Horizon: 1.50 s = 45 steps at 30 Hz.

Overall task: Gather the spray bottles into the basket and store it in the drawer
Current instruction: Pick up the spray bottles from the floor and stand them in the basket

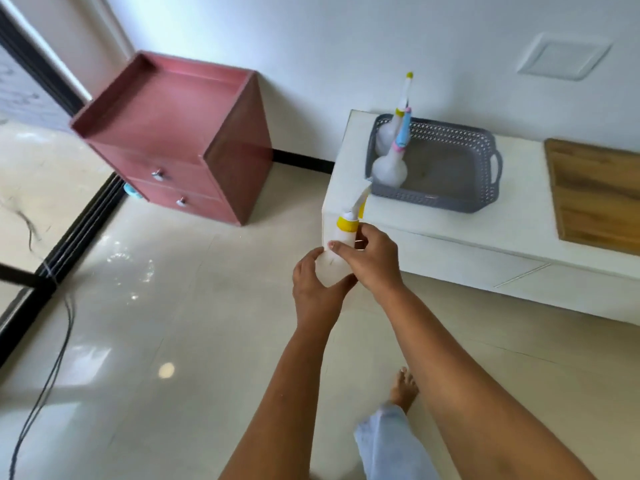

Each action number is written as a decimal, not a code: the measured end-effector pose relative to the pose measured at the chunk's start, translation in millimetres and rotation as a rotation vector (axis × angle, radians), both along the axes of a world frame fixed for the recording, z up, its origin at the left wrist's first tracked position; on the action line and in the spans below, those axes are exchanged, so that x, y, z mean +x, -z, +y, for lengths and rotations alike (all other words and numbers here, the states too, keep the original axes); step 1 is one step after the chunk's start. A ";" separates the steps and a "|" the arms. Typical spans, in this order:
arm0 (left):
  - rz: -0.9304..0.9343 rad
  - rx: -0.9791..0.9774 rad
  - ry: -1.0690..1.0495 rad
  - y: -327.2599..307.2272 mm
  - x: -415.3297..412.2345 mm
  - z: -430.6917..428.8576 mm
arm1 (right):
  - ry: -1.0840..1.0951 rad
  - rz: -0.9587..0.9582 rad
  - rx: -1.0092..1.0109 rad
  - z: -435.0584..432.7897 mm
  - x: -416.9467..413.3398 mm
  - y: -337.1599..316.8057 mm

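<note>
Both my hands hold a white spray bottle with a yellow collar in the air, just in front of the white counter's left corner. My left hand cups its base and my right hand wraps its side. A grey perforated basket sits on the counter behind it. Two spray bottles stand at the basket's left end: one with a pink and blue head, one with a yellow-tipped head. The pink drawer cabinet stands on the floor to the left, both drawers closed.
A wooden board lies on the white counter to the right of the basket. Black cables trail over the glossy floor at the left beside a dark door track. My bare foot is on the tiles below.
</note>
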<state>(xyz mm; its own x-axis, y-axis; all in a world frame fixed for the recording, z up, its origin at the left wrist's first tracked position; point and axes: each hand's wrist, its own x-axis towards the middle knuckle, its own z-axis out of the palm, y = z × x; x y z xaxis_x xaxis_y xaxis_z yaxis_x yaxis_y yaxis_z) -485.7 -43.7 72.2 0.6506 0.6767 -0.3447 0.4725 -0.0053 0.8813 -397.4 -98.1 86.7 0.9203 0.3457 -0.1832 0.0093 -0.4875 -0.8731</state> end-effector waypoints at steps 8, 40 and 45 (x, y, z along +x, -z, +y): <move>-0.029 -0.034 0.155 -1.1 134.3 -24.4 | 0.120 -0.046 -0.032 -45.4 140.2 -2.7; 0.140 -0.375 0.425 68.5 419.0 -31.4 | 0.280 -0.019 -0.114 -38.0 427.5 108.9; 0.154 -0.385 0.387 73.4 425.8 -33.6 | 0.246 -0.011 -0.083 -37.3 438.0 110.8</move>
